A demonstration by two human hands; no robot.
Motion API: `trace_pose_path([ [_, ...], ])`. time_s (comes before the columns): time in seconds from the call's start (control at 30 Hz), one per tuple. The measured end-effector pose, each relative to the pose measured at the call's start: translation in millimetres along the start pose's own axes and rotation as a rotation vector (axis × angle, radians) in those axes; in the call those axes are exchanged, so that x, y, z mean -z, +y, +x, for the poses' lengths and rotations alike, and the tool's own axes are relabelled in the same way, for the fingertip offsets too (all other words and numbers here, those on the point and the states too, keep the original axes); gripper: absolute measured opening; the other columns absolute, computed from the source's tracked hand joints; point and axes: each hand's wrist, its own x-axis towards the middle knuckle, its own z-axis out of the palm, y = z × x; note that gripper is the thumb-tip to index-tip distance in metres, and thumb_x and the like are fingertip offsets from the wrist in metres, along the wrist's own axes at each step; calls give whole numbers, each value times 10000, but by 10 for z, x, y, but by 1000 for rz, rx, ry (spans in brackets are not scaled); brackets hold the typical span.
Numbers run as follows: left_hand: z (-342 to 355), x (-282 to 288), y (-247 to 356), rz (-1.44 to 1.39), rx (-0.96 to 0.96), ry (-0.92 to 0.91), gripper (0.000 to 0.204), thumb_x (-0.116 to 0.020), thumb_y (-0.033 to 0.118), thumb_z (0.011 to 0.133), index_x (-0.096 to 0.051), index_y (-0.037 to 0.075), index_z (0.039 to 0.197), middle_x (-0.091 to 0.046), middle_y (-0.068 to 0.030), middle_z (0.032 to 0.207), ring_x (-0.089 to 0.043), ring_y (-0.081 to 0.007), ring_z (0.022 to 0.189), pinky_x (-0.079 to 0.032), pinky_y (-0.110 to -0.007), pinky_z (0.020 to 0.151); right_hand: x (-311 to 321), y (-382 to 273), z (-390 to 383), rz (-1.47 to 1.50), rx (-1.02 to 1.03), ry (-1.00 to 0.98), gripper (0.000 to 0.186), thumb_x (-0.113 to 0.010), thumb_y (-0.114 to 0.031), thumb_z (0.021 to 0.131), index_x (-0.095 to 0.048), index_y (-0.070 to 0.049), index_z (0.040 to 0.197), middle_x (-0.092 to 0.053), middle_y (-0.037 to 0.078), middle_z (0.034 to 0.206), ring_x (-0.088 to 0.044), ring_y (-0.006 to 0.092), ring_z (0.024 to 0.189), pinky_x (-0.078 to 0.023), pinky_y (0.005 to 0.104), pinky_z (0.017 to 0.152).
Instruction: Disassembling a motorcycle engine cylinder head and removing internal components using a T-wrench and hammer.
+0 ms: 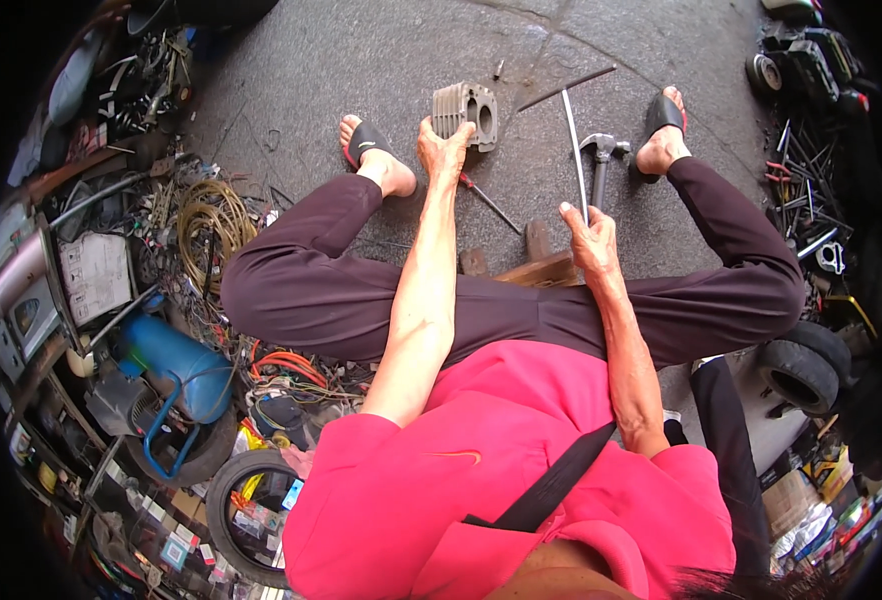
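Observation:
My left hand [445, 148] is wrapped round the near side of a grey finned engine cylinder [450, 104], whose round bore faces right. In my right hand [593, 240] is the near end of a T-handle wrench [575, 140]; its long bright shaft points away from me and ends in a dark crossbar. My fingers hide the wrench's tip. A claw hammer [601, 170] lies on the ground just right of the shaft. Between my hands lies a screwdriver [494, 206] with a red handle. A small metal piece [500, 69] sits beyond the cylinder.
Wooden blocks [538, 271] lie between my legs. On the left are coiled tubing [211, 230], a blue compressor tank [176, 365] and a tyre [223, 500]. Loose tools [811, 190], a gasket-like metal plate [830, 258] and more tyres [801, 372] lie on the right.

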Motion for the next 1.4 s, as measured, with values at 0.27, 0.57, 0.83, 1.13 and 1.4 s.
trace_pose_path([
  [0.27, 157, 63, -272, -420, 345, -20, 713, -825, 283, 627, -533, -112, 1144, -621, -196, 1045, -609, -257, 884, -513, -357, 747, -116, -31, 150, 104, 256, 86, 327, -732, -285, 828, -526, -55, 720, -449, -64, 600, -365, 29, 542, -292, 224, 455],
  [0.57, 25, -40, -176, -114, 306, 129, 660, -825, 374, 672, -569, -107, 1044, -626, -217, 1014, -605, -260, 904, -523, -395, 701, -613, 142, 307, -332, 175, -60, 444, -708, -392, 776, -593, 37, 766, -510, 54, 579, -482, 127, 591, -392, 365, 492],
  [0.83, -34, -32, -151, -303, 365, 39, 643, -817, 399, 658, -582, -72, 1027, -657, -176, 917, -638, -228, 776, -510, -364, 639, -543, -84, 307, -167, 356, 133, 384, -706, -290, 812, -518, 22, 693, -483, 62, 543, -428, 109, 535, -374, 331, 467],
  [1.13, -24, -6, -64, -483, 433, 19, 673, -837, 363, 660, -509, -38, 1089, -623, -159, 963, -636, -258, 806, -549, -388, 609, -570, 96, 379, -153, 80, 15, 372, -734, -330, 736, -584, 10, 751, -581, 103, 594, -561, 205, 518, -444, 362, 482],
  [1.4, 55, -180, -165, -559, 563, -148, 804, -868, 324, 614, -395, -9, 1172, -588, -180, 1071, -634, -303, 898, -527, -547, 766, -292, 71, 402, 64, -57, 71, 342, -699, -290, 779, -554, 17, 742, -460, 19, 528, -421, 126, 388, -331, 308, 337],
])
